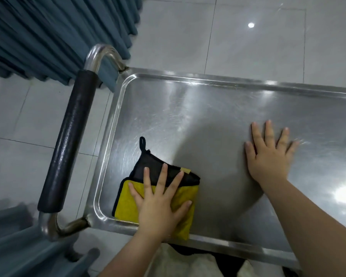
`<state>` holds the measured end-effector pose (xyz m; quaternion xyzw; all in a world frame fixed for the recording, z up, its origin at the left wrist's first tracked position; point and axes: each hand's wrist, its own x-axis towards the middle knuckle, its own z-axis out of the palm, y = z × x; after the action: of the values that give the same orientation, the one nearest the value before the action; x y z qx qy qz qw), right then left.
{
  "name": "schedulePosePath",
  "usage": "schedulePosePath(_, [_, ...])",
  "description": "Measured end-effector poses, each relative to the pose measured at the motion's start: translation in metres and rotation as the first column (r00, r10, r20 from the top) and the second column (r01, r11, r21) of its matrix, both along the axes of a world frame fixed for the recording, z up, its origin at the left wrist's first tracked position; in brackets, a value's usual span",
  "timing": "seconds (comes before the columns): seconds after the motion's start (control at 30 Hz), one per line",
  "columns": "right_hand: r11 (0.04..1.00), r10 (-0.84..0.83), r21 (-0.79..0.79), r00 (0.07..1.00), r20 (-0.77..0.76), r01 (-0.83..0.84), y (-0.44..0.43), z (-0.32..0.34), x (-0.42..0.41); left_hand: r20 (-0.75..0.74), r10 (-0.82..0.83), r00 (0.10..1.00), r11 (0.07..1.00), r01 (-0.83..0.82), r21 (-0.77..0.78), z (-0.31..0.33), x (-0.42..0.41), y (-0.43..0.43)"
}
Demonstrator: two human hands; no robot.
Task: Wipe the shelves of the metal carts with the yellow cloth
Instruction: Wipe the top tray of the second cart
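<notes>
my left hand [158, 204] spread flat on yellow cloth [128, 202]; right hand [268, 156] spread, bracing shelf [208, 116]. i'd keep even pressure, overlap strokes into corners.

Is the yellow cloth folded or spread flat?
Folded: the yellow cloth shows its dark grey side turned over on top, under the left hand.

Left hand [158, 204]: palm down, fingers spread and extended, pressed flat, thumb splayed toward the right; bare forearm ran back toward the lower edge of the view. Right hand [268, 156]: palm down, fingers fanned wide and straight, laid flat, gripping nothing; bare forearm stretched diagonally to the lower right corner. The two hands were well apart, both wrists nearly straight.
</notes>
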<state>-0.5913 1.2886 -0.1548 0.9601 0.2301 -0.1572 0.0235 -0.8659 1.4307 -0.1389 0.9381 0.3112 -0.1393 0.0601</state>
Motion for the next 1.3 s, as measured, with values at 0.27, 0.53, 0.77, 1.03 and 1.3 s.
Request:
schedulePosePath(0.27, [1.0, 0.008, 0.004, 1.0, -0.012, -0.008, 0.007, -0.007, 0.007, 0.026, 0.246, 0.969, 0.969, -0.247, 0.011, -0.001, 0.128, 0.159])
schedulePosePath(0.53, [0.998, 0.018, 0.058, 0.999, -0.042, -0.016, 0.011, -0.01, 0.012, 0.117, 0.565, 0.817, 0.824, -0.552, -0.127, -0.006, 0.297, 0.111])
schedulePosePath(0.77, [0.999, 0.012, 0.036, 0.998, -0.063, -0.01, 0.003, -0.009, 0.016, 0.086, -0.15, 0.985, 0.988, 0.153, -0.024, -0.009, 0.249, 0.101])
schedulePosePath(1.03, [1.0, 0.028, 0.015, 0.999, -0.044, -0.027, 0.011, -0.01, 0.017, 0.09, 0.73, 0.678, 0.683, -0.729, -0.042, 0.0, 0.216, 0.152])
schedulePosePath(1.3, [0.999, 0.022, 0.024, 0.999, -0.038, -0.021, 0.004, -0.009, 0.023, 0.037, -0.085, 0.996, 0.996, 0.085, -0.01, -0.008, 0.237, 0.055])
